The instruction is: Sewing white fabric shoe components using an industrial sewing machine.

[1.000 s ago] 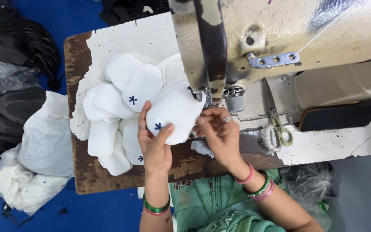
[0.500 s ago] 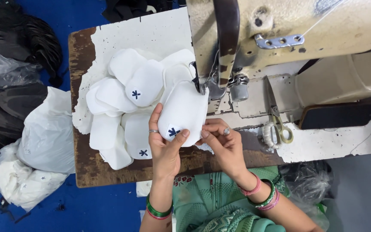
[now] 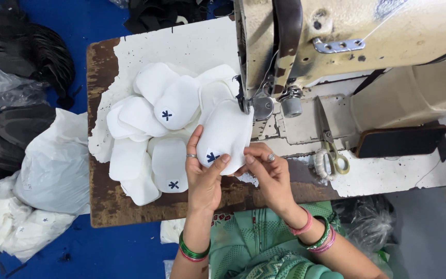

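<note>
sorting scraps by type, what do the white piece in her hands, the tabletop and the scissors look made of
White piece: likely soft padded fabric, matte; it bends under the left hand and right hand. Tabletop: seemingly wood, brown showing where white coating has flaked. Scissors: dull metal blades, yellowish handles partly wrapped in white cord or cloth.

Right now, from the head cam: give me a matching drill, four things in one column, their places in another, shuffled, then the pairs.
Things:
1. white fabric piece in hand
2. scissors
3. pile of white fabric pieces
4. white plastic bags

Places:
A. on the floor, left of the table
B. on the machine bed, right of the needle
C. held by the left hand and right hand at the presser foot
D. on the table, left of the sewing machine

Pairs: 1-C, 2-B, 3-D, 4-A
</note>
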